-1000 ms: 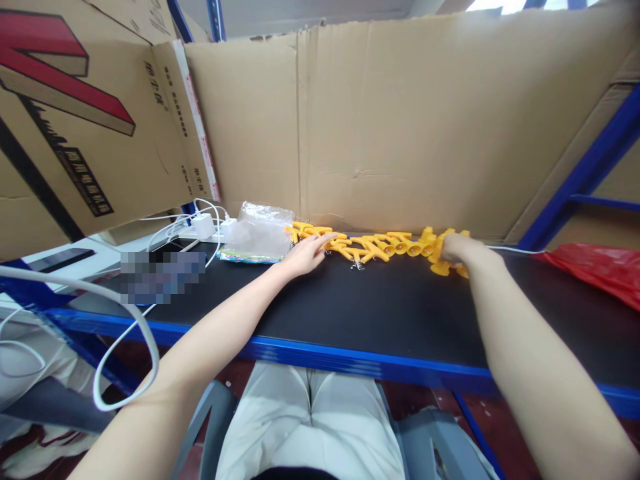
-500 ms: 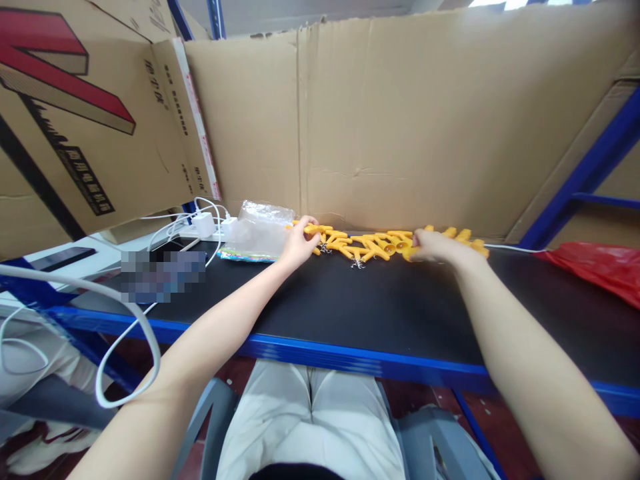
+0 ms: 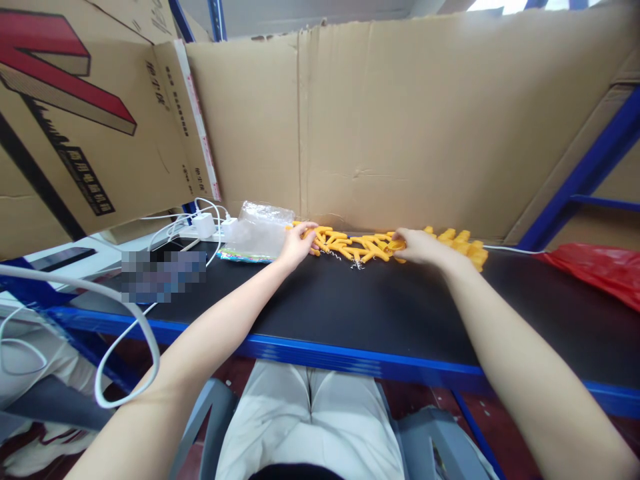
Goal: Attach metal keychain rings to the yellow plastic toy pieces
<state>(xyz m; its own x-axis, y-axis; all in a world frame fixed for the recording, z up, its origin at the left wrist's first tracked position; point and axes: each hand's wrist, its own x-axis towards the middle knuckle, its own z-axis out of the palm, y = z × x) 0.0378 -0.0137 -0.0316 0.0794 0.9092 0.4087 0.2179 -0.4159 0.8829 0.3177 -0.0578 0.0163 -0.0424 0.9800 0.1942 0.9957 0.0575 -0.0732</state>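
Observation:
Several yellow branching pieces (image 3: 374, 248) lie in a row at the back of the black shelf top, with small silvery metal rings hanging from them. At the left end of the row my left hand (image 3: 299, 245) has its fingers closed on one yellow piece. My right hand (image 3: 417, 247) is at the right end, fingers curled onto a yellow piece with a round opening (image 3: 397, 245); the palm side is hidden. Right behind that wrist stands a cluster of yellow knobbly pieces (image 3: 463, 247), partly covered by my forearm.
Left of the row lies a clear plastic bag (image 3: 263, 230) with a colourful edge. White chargers (image 3: 204, 225) and cables sit further left, beside a blurred-out flat object (image 3: 163, 277). A red plastic bag (image 3: 595, 267) lies at right. Tall cardboard (image 3: 400, 133) walls the back.
My right hand has moved a little left along the row, onto the piece with the round opening. My left hand has barely shifted.

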